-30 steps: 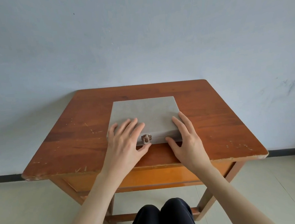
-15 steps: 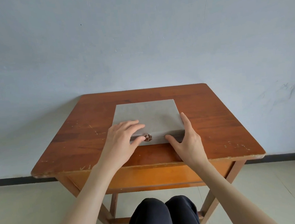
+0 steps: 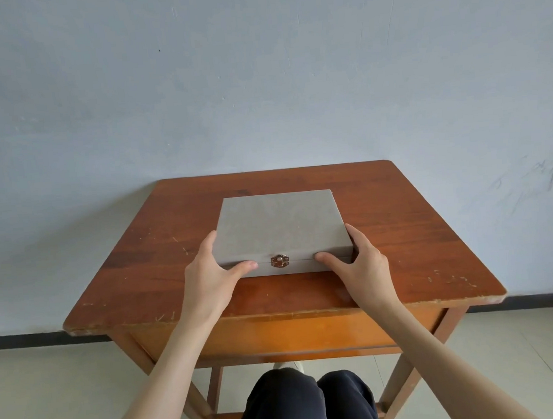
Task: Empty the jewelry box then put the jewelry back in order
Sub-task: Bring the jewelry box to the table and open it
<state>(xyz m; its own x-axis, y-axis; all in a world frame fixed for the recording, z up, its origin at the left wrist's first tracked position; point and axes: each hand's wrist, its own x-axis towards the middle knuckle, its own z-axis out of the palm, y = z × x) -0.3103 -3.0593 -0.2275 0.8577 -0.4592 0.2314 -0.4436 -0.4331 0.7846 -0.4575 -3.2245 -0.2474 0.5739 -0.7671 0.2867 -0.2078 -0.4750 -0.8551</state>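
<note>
A flat grey jewelry box (image 3: 278, 224) lies closed in the middle of the wooden table (image 3: 412, 231). A small metal clasp (image 3: 279, 261) sits fastened at the centre of its front wall. My left hand (image 3: 207, 276) grips the box's front left corner, thumb on the front wall and fingers round the left side. My right hand (image 3: 362, 263) grips the front right corner the same way, thumb on the front wall. No jewelry shows; the inside is hidden by the lid.
The table stands against a pale wall (image 3: 258, 78), with scratched bare wood on both sides of the box. My knees (image 3: 310, 405) in dark trousers are under the front edge. Light floor tiles (image 3: 45, 402) lie below.
Both hands slid off the lid to the box's front corners. My left hand moved left away from the clasp, my right hand moved outward to the right side.
</note>
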